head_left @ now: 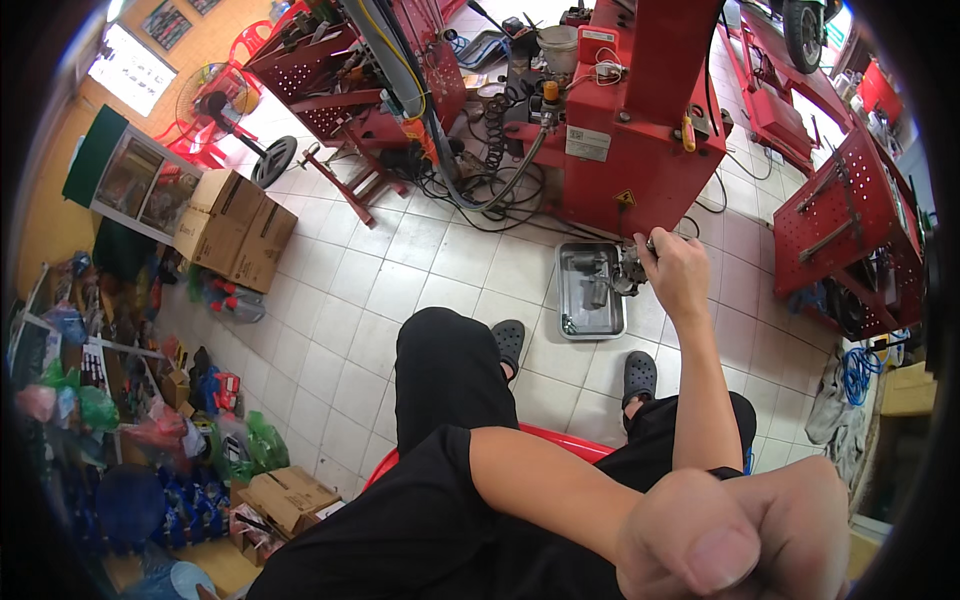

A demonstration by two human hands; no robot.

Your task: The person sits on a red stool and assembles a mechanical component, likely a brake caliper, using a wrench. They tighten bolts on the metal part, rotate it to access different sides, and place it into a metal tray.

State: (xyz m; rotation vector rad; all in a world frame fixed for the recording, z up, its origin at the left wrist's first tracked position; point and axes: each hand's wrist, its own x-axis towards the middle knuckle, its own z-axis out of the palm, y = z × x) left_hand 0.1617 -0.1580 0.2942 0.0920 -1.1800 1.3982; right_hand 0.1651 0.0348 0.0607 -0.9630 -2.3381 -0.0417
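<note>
My right hand [675, 268] reaches forward, its fingers closed round a small grey metal machine part [629, 272] with an uneven, knobbly shape. That part hangs over the right rim of a shallow metal tray [568, 326] on the floor. Grey metal pieces or their reflections [594, 278] show inside the tray. My left arm crosses in front of me to the lower right. At its end my left hand [735, 535] is close and large in view, fingers curled and thumb bent over. Whatever it may hold is hidden.
A red machine [640, 180] with hoses and cables [490, 190] stands just beyond the tray. A red perforated stand [850, 235] is to the right. Cardboard boxes [232, 228] and bagged goods [150, 430] line the left. My shoes [640, 376] rest on white floor tiles [400, 275].
</note>
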